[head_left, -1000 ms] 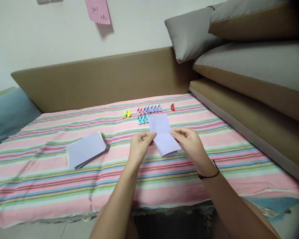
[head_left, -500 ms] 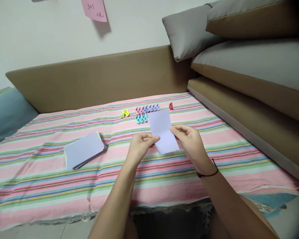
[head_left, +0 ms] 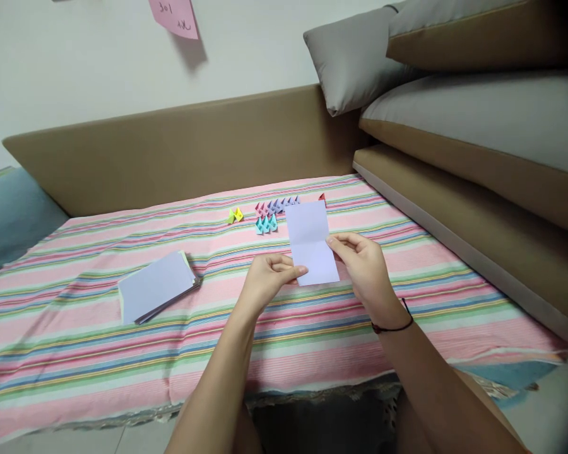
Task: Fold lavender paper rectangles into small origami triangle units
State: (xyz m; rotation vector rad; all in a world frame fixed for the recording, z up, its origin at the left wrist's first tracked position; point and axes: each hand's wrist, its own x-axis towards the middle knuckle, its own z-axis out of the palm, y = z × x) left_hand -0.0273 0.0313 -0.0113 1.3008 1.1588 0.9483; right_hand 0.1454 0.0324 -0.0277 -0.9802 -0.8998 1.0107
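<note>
Striped cloth (head_left: 99, 353) is lying below; left hand (head_left: 266, 281) and right hand (head_left: 365, 263) are pinching a creased lilac sheet (head_left: 309, 232) by opposite edges.

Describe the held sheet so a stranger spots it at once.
Find the striped cloth before the long brown backrest. Over it, the left hand and right hand grip a lavender sheet. Unlike the lavender-topped paper stack, it is hand-held and creased across.

A striped cloth (head_left: 89, 372) spreads over the seat, from the middle to the lower part of the frame. Directly on it lie a paper stack (head_left: 156, 287), left of centre, and, near the centre, small folded papers: yellowish pair (head_left: 238, 215), pink-and-purple row (head_left: 279, 206), turquoise row (head_left: 266, 225), red piece (head_left: 322, 197).
</note>
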